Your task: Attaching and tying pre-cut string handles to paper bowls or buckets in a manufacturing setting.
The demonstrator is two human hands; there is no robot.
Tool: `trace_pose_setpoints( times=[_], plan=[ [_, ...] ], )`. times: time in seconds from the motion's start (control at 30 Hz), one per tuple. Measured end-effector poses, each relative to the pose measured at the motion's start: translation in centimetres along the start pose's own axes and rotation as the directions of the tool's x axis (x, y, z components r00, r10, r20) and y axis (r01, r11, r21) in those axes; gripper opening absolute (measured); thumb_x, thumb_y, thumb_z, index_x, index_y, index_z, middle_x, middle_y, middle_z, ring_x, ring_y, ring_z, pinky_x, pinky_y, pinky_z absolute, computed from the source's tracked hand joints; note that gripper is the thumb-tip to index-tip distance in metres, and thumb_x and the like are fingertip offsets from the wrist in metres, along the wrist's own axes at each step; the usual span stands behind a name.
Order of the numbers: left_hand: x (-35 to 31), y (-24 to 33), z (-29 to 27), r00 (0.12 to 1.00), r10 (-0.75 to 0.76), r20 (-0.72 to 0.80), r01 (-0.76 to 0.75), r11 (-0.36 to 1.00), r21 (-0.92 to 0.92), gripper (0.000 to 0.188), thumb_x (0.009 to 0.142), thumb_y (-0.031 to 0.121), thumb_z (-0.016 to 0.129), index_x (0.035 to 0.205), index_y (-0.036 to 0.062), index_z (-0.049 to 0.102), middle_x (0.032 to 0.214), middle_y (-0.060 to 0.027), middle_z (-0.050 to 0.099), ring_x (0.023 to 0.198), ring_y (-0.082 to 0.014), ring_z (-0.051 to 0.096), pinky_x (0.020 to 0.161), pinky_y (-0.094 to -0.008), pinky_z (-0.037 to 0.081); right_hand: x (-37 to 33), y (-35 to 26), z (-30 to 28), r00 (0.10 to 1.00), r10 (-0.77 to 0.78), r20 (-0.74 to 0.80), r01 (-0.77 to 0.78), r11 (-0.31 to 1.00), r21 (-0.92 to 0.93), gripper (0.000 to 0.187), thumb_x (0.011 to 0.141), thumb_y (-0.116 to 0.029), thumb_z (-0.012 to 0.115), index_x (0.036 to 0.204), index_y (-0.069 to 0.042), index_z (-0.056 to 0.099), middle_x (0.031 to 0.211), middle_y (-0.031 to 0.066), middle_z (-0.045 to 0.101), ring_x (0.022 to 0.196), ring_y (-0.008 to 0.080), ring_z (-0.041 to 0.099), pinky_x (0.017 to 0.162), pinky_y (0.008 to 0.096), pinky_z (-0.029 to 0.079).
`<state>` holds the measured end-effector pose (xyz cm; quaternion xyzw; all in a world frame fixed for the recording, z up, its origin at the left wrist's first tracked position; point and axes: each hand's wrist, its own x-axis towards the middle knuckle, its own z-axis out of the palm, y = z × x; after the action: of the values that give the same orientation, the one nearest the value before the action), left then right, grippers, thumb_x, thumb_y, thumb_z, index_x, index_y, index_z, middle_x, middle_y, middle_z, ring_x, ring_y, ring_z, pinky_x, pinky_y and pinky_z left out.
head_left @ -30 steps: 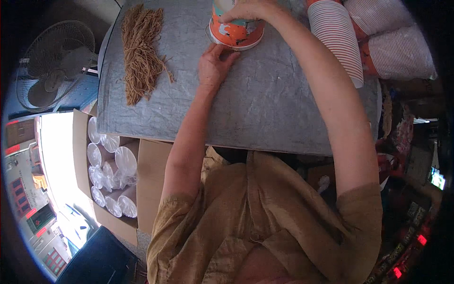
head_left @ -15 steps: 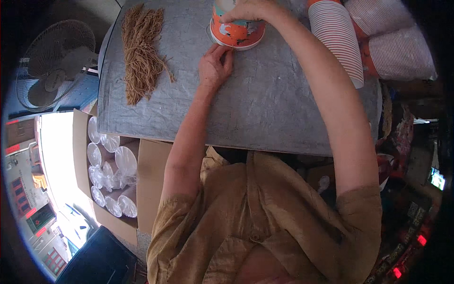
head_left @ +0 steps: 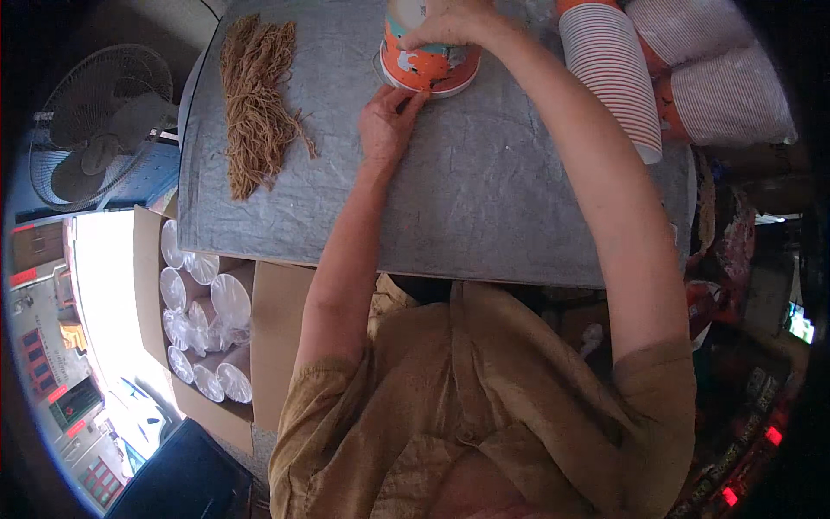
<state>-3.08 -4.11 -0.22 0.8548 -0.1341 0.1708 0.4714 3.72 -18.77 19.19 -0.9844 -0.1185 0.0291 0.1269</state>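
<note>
An orange paper bucket (head_left: 428,71) with pale and dark patterning stands upside down near the table's far edge, its white rim against the grey tabletop. My right hand (head_left: 450,24) reaches over from the right and is closed round its upper part. At the near side of the rim, my left hand (head_left: 391,117) has its thumb and fingertips pinched together, touching the rim; whatever lies between them is too small to make out. A thin loop, perhaps cord, shows along the bucket's left side. Left of it on the table lies a bundle of brown twine (head_left: 258,108).
A long nested stack of paper buckets (head_left: 609,73) lies at the right, beside plastic-wrapped stacks (head_left: 731,99). The grey-covered table (head_left: 519,216) ends before my body. Below left, an open carton (head_left: 281,346) holds wrapped cylinders; a fan (head_left: 99,125) stands at far left.
Both hands stay on the bucket with nearly the same hold. My left fingertips have shifted slightly along the rim, and the whole view has moved a little.
</note>
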Motion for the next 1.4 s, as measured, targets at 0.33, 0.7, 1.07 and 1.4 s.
trace_pose_setpoints(
  times=[0.33,0.7,1.07,1.4],
  plan=[
    [0.0,-2.0,-0.1,0.938,-0.231,-0.259,0.178,0.961,-0.213,0.018,0.099,0.018,0.059,0.103,0.0005,0.064,0.094,-0.0158,0.062,0.077,-0.0265,0.063,0.072,-0.0388,0.052,-6.5,3.0,5.0,0.667,-0.23,-0.708,0.351,0.936,0.027,0.07,0.078,-0.041,0.078,0.134,-0.005,0.055,0.136,0.0179,0.057,0.123,0.0372,0.057,0.103,0.0434,0.045],
    [-6.9,10.3,3.2,0.988,0.111,0.11,-0.065,0.933,-0.354,0.014,0.091,0.009,0.072,0.102,0.0033,0.066,0.086,-0.0092,0.069,0.075,-0.0166,0.069,0.069,-0.0305,0.055,-32.9,18.2,7.9,0.386,0.667,-0.637,-0.049,0.705,0.708,0.023,0.092,-0.006,0.067,0.113,-0.002,0.062,0.094,0.0066,0.065,0.086,0.0141,0.063,0.077,0.0279,0.052],
    [-4.3,20.8,14.7,0.952,0.28,0.127,-0.229,0.921,-0.315,0.016,0.086,0.009,0.074,0.097,0.0045,0.064,0.09,-0.0129,0.064,0.073,-0.029,0.067,0.064,-0.0393,0.054,-29.9,25.8,7.2,0.371,0.518,-0.771,-0.2,0.855,0.479,0.019,0.085,-0.007,0.073,0.099,-0.003,0.06,0.086,0.0092,0.062,0.077,0.0244,0.063,0.071,0.0376,0.05],
    [-5.3,21.9,15.3,0.983,0.169,0.067,-0.151,0.964,-0.221,0.011,0.084,0.01,0.073,0.092,0.0088,0.064,0.088,-0.0113,0.066,0.075,-0.0318,0.068,0.063,-0.0423,0.054,-31.2,25.7,6.0,0.453,0.51,-0.731,-0.23,0.859,0.457,0.017,0.086,-0.015,0.073,0.092,-0.006,0.06,0.08,0.0113,0.065,0.071,0.0266,0.065,0.067,0.0397,0.051]
  ],
)
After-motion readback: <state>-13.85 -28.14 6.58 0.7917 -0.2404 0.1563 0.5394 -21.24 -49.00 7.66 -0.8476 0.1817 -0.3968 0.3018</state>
